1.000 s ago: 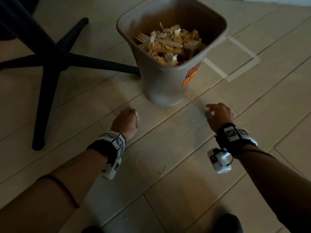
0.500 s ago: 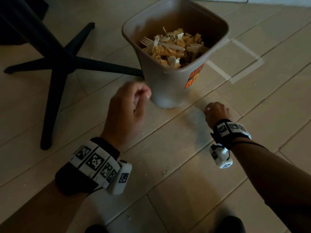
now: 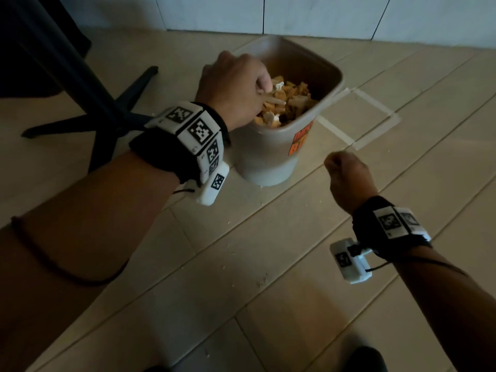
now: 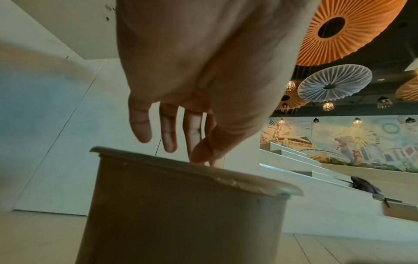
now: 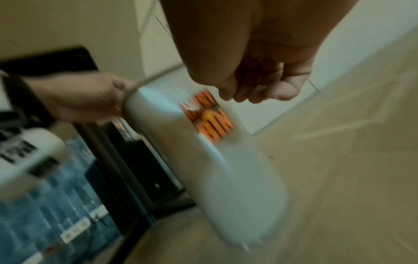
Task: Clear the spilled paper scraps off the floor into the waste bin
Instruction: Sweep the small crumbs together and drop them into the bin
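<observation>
A floor [image 3: 281, 304] of pale planks is seen from above, with a light wall behind it. At the upper left, the black base of a chair [image 3: 88, 114] is spread over the planks. Beside it, the grey waste bin [image 3: 271, 157] is stood upright, an orange label [image 3: 302, 140] being carried on its near side; it is filled close to the rim with tan and white paper scraps [image 3: 290, 100], among which a pale stick-like piece is lodged. A square outline of pale tape [image 3: 375, 124] is laid on the floor just right of the bin.

The left hand [image 3: 230, 87] is held over the bin's near-left rim, its fingers [image 4: 168, 132] extended downward and relaxed, nothing being gripped in them. The right hand [image 3: 346, 178] is held above the floor just right of the bin, fingers curled together against the thumb; whether anything is pinched there cannot be told. Tiny white crumbs [image 3: 261, 280] are scattered over the planks between the forearms.
</observation>
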`<act>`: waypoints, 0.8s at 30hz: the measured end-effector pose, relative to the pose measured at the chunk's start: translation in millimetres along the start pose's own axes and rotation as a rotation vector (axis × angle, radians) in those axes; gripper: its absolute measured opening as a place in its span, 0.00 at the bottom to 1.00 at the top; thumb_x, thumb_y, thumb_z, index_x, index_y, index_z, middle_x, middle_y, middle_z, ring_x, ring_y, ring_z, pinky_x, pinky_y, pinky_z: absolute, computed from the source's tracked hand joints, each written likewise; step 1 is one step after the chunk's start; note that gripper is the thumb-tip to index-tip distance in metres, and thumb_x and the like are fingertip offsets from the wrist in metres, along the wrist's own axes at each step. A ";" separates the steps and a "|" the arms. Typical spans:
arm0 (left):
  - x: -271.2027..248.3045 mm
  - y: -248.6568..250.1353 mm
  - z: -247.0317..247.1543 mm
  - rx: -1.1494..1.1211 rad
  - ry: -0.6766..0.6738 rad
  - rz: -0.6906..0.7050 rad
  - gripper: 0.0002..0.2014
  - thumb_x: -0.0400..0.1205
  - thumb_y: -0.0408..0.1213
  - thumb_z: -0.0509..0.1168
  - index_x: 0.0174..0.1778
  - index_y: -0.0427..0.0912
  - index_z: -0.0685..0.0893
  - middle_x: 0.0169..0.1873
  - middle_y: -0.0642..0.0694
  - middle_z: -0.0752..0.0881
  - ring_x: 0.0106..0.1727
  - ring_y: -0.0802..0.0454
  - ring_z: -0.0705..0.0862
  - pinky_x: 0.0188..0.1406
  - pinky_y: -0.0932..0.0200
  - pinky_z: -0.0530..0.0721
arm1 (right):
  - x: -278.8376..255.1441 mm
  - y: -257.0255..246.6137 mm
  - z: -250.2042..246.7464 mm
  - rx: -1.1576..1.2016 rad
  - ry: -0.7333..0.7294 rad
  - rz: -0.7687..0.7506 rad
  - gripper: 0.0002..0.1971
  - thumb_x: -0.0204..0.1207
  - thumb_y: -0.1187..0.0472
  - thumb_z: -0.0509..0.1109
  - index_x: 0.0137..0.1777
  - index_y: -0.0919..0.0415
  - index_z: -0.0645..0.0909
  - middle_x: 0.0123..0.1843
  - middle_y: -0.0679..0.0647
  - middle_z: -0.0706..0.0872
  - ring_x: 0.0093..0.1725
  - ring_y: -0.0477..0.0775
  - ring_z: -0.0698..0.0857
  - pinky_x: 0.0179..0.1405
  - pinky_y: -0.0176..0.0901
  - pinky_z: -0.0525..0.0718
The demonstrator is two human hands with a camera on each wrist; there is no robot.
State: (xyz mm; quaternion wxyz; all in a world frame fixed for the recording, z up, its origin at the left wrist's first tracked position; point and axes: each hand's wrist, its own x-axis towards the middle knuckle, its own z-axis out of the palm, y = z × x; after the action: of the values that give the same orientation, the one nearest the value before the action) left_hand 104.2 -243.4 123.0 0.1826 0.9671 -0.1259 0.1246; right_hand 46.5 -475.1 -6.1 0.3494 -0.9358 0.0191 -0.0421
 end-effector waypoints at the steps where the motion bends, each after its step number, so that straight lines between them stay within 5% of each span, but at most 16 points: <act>1: -0.8 -0.7 -0.7 0.012 -0.026 -0.008 0.10 0.80 0.35 0.68 0.51 0.54 0.89 0.54 0.51 0.90 0.61 0.46 0.85 0.64 0.41 0.82 | 0.5 -16.0 -13.0 0.035 0.050 -0.057 0.08 0.85 0.63 0.61 0.55 0.65 0.81 0.51 0.56 0.81 0.49 0.54 0.76 0.48 0.36 0.67; 6: -15.7 -7.2 -2.6 -0.055 -0.033 -0.030 0.11 0.82 0.40 0.64 0.57 0.56 0.88 0.56 0.54 0.90 0.62 0.49 0.85 0.64 0.39 0.82 | 22.2 -84.3 -54.6 0.146 0.228 -0.357 0.09 0.82 0.64 0.61 0.52 0.64 0.84 0.47 0.53 0.82 0.45 0.51 0.78 0.41 0.30 0.69; 10: -37.0 -17.3 -1.3 -0.186 -0.020 -0.032 0.13 0.85 0.40 0.61 0.61 0.56 0.87 0.61 0.51 0.88 0.61 0.52 0.84 0.62 0.45 0.84 | 51.6 -114.6 -58.8 -0.012 0.140 -0.416 0.18 0.77 0.66 0.56 0.58 0.59 0.86 0.58 0.63 0.84 0.58 0.64 0.81 0.56 0.49 0.76; 13: -56.7 -27.9 1.9 -0.199 0.070 0.002 0.13 0.84 0.36 0.65 0.63 0.51 0.85 0.62 0.52 0.86 0.62 0.59 0.79 0.62 0.61 0.80 | 59.4 -116.9 -50.8 -0.374 -0.069 -0.317 0.17 0.84 0.59 0.57 0.67 0.51 0.83 0.74 0.61 0.74 0.72 0.69 0.68 0.68 0.62 0.70; 15: -73.4 -38.2 4.9 -0.230 0.110 -0.012 0.16 0.82 0.33 0.66 0.65 0.49 0.83 0.64 0.50 0.84 0.67 0.53 0.78 0.67 0.58 0.76 | 57.3 -113.4 -45.5 -0.393 -0.057 -0.227 0.17 0.84 0.52 0.58 0.69 0.49 0.80 0.77 0.59 0.69 0.77 0.69 0.63 0.72 0.69 0.68; 18: -103.3 -56.9 14.7 -0.275 0.111 -0.102 0.16 0.82 0.33 0.66 0.66 0.47 0.82 0.65 0.48 0.83 0.69 0.52 0.78 0.70 0.55 0.77 | 55.0 -104.2 -41.2 -0.261 0.044 -0.100 0.27 0.79 0.45 0.64 0.77 0.49 0.70 0.82 0.59 0.60 0.80 0.71 0.59 0.75 0.71 0.67; 22: -153.0 -80.3 38.0 -0.306 -0.098 -0.287 0.14 0.86 0.37 0.61 0.66 0.43 0.83 0.63 0.48 0.86 0.62 0.57 0.82 0.65 0.55 0.81 | 54.3 -95.8 -43.8 0.062 0.008 0.118 0.44 0.76 0.44 0.71 0.86 0.52 0.49 0.87 0.59 0.47 0.81 0.72 0.62 0.77 0.63 0.71; 24: -181.8 -93.6 53.9 -0.272 -0.191 -0.329 0.15 0.85 0.39 0.61 0.64 0.41 0.85 0.61 0.45 0.88 0.60 0.51 0.86 0.61 0.56 0.83 | 53.8 -95.4 -42.1 0.252 -0.027 0.266 0.49 0.75 0.44 0.73 0.87 0.49 0.44 0.88 0.57 0.47 0.76 0.67 0.69 0.61 0.65 0.85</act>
State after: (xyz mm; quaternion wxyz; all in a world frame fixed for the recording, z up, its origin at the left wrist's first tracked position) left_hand -28.6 -143.8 -7.9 0.3162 0.9485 0.0013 -0.0169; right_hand 96.8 -434.0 91.7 0.4664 -0.8745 0.1324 0.0150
